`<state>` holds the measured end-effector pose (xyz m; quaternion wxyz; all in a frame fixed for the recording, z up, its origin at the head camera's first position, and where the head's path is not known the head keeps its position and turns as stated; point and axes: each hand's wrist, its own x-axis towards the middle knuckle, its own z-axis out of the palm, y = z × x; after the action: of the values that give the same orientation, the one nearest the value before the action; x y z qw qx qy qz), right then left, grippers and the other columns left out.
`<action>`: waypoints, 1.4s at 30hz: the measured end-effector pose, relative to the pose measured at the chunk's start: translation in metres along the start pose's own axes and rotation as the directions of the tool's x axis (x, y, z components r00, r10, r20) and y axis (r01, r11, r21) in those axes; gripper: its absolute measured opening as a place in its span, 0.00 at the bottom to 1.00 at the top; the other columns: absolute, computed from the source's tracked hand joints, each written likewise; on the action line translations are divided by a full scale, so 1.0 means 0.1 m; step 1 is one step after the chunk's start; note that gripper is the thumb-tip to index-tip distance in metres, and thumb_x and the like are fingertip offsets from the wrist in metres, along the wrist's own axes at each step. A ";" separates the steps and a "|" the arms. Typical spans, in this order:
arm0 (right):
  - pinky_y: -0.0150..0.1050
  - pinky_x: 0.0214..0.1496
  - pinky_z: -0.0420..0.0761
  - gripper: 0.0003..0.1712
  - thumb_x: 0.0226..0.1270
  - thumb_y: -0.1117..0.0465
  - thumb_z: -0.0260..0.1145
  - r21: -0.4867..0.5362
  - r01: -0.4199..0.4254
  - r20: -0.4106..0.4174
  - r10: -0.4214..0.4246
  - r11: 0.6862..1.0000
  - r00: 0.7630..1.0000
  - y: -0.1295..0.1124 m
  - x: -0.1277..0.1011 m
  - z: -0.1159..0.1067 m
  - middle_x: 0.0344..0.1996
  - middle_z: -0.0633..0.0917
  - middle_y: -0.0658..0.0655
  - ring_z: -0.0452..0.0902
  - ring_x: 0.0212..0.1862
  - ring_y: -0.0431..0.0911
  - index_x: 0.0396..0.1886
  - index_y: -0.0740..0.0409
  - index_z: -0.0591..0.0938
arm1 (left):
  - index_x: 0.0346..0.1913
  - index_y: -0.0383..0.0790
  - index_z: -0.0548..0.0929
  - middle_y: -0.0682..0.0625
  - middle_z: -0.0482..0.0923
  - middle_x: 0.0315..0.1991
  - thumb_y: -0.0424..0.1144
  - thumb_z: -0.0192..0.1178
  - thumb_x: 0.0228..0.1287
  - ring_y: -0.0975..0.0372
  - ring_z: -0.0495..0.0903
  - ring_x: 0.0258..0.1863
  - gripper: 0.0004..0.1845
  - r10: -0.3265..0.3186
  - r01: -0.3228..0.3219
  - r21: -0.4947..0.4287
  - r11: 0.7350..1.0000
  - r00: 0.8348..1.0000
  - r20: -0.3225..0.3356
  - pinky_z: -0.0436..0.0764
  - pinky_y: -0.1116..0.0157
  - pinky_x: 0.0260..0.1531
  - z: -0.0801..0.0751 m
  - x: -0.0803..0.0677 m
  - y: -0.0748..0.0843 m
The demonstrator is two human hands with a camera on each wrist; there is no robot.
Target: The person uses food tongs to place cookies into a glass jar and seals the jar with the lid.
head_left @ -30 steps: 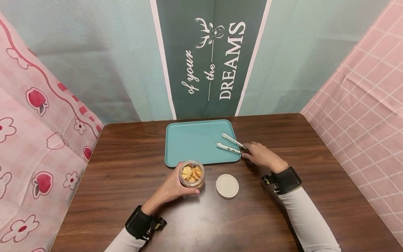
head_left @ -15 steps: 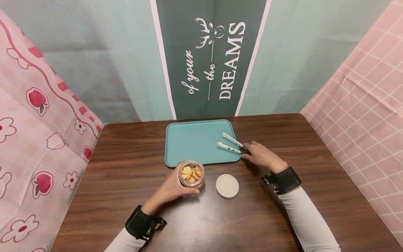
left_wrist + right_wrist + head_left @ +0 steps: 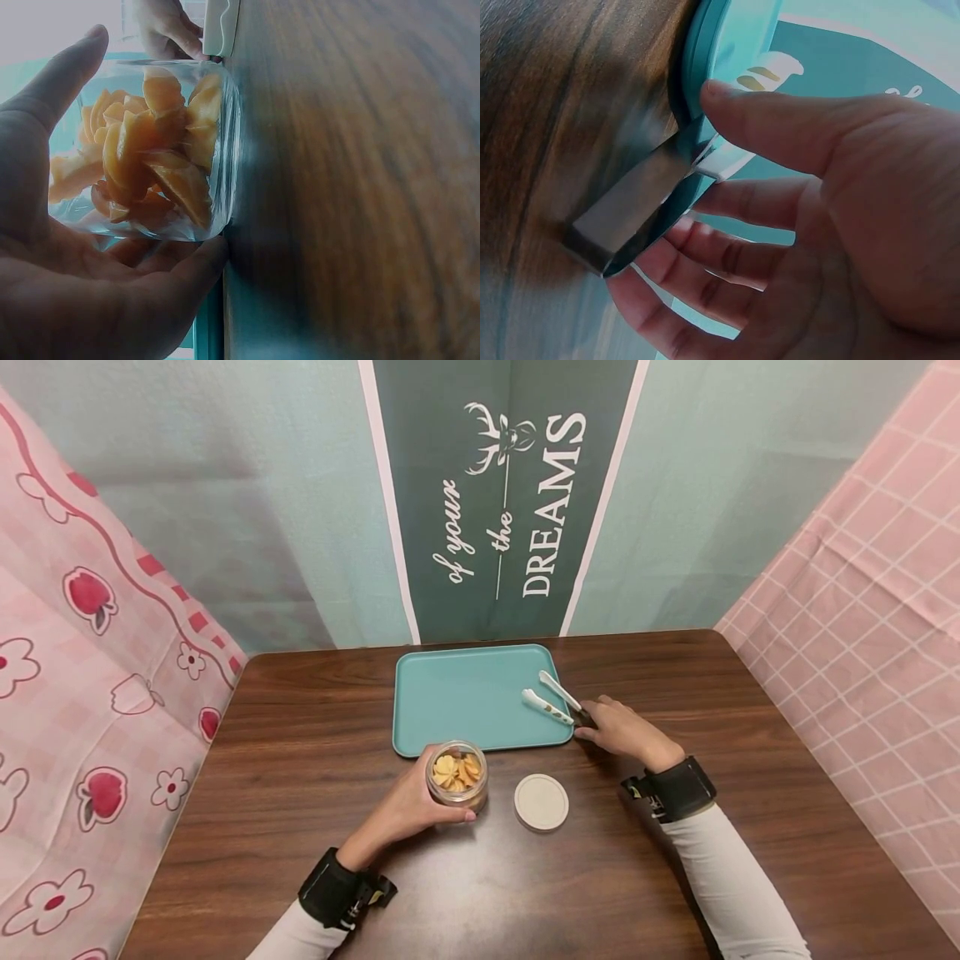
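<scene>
A clear glass jar (image 3: 457, 774) of golden biscuits stands open on the dark wooden table (image 3: 300, 827). My left hand (image 3: 416, 797) curls round its left side. In the left wrist view the jar (image 3: 150, 150) lies between thumb and fingers of the left hand (image 3: 52, 247). My right hand (image 3: 603, 724) grips the hinge end of white and metal tongs (image 3: 553, 697), whose tips lie over the right part of a teal tray (image 3: 450, 693). In the right wrist view the thumb lies above and the fingers below the tongs (image 3: 630, 214) at the tray's rim (image 3: 724, 37).
The jar's round white lid (image 3: 542, 802) lies flat on the table between my hands, just in front of the tray. Cloth backdrops close in the table at the back and both sides. Bare wood stretches on both sides and in front.
The tongs' tips have swung a little right and toward the far side over the tray, with my right hand on their end. The left hand and the jar have stayed still.
</scene>
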<state>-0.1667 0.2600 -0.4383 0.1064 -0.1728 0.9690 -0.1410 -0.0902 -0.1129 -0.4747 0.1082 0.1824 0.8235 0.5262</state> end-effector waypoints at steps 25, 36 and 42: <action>0.47 0.37 0.72 0.15 0.71 0.62 0.74 -0.013 -0.014 -0.012 0.014 1.000 1.000 0.02 0.02 0.03 0.31 0.75 0.57 0.71 0.37 0.52 0.47 0.68 0.82 | 0.73 0.43 0.70 0.49 0.80 0.63 0.47 0.89 0.41 0.56 0.78 0.63 0.55 0.004 -0.004 -0.001 1.000 1.000 0.000 0.73 0.49 0.68 0.01 -0.01 0.00; 0.48 0.38 0.74 0.21 0.71 0.59 0.75 -0.005 -0.007 -0.023 0.007 1.000 1.000 0.03 0.01 0.01 0.33 0.78 0.59 0.72 0.39 0.53 0.54 0.70 0.81 | 0.73 0.42 0.71 0.49 0.81 0.62 0.47 0.90 0.40 0.56 0.79 0.62 0.55 -0.004 0.004 0.011 1.000 1.000 -0.009 0.73 0.49 0.67 0.00 -0.01 0.00; 0.55 0.46 0.81 0.40 0.71 0.55 0.75 -0.023 -0.042 -0.065 0.040 0.999 0.997 -0.04 -0.09 -0.15 0.47 0.81 0.71 0.79 0.44 0.57 0.70 0.78 0.72 | 0.73 0.42 0.70 0.49 0.80 0.62 0.47 0.90 0.40 0.56 0.79 0.62 0.55 0.001 -0.001 0.001 1.000 1.000 -0.004 0.73 0.49 0.67 0.00 -0.01 0.00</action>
<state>-0.1606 0.2630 -0.4218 0.0757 -0.1496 0.9769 -0.1326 -0.0896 -0.1132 -0.4747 0.1059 0.1819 0.8239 0.5262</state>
